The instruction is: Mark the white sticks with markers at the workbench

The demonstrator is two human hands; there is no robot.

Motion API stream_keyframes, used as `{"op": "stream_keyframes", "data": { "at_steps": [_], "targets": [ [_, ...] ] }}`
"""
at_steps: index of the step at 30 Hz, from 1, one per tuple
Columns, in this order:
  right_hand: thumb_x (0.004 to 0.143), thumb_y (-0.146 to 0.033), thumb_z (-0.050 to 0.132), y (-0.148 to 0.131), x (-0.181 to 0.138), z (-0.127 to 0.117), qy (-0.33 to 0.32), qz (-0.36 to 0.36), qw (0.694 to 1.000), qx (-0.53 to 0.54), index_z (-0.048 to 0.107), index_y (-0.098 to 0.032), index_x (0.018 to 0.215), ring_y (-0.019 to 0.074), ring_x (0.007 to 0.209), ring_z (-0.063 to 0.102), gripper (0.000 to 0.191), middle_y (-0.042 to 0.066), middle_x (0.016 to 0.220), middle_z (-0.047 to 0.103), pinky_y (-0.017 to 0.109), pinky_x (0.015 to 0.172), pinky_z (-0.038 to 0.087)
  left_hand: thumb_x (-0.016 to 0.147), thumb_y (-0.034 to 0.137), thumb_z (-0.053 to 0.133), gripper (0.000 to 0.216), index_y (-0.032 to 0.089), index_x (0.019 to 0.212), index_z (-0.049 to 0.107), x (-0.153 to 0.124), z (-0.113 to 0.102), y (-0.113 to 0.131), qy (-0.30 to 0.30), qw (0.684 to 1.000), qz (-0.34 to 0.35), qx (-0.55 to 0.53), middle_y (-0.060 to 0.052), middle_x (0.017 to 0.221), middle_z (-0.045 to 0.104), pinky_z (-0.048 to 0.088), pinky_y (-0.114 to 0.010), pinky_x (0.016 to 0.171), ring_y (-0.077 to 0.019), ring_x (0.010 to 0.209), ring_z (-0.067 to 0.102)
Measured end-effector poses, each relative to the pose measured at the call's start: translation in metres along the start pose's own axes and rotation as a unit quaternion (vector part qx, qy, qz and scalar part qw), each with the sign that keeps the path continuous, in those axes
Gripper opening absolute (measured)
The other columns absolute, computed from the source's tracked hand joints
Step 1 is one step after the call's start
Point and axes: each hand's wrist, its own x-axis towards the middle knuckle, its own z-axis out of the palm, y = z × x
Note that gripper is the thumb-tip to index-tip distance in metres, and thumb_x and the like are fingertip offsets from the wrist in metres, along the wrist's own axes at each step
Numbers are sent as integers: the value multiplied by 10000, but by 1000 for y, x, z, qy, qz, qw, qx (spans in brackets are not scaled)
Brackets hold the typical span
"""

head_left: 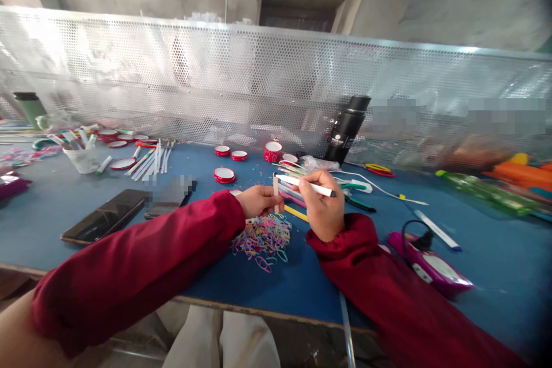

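Head view: pinched between thumb and forefinger of the right hand [324, 207], a slim white marker pen [308, 184] with a dark tip and black rear end, slanting with tip to the left and rear sticking out past the fingers. Gripped in the fingertips of the left hand [257, 202], a narrow flat beige strip [276, 192], held roughly upright, upper end at or just beside the pen tip; impossible to tell whether touching. Hidden behind the strip and blurred, part of the left fingers; curled out of sight, most of the right ones.

Just below the left hand, a tangled heap of thin pastel loops [264, 238] on the blue tabletop [310, 293]. Behind the hands, partly covered, a flat yellow stick [296, 215]. Farther left, a black glossy phone [106, 215], near a dark flat object [172, 200] blurred by pixelation and overlapped by the left sleeve [146, 259]. Cut off at the right edge, something bright orange [520, 175], hard to identify.
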Motion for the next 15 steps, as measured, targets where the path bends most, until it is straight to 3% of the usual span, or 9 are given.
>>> {"op": "stream_keyframes", "data": {
  "at_steps": [15],
  "targets": [
    [808,-288,591,-2,1,0,14,-21,999,-32,563,-210,745,164,620,632,104,1,661,645,296,594,495,880,329,449,266,131,763,584,-1,0,2,17,998,-9,52,46,530,406,300,-211,486,-61,456,358]
  ]
}}
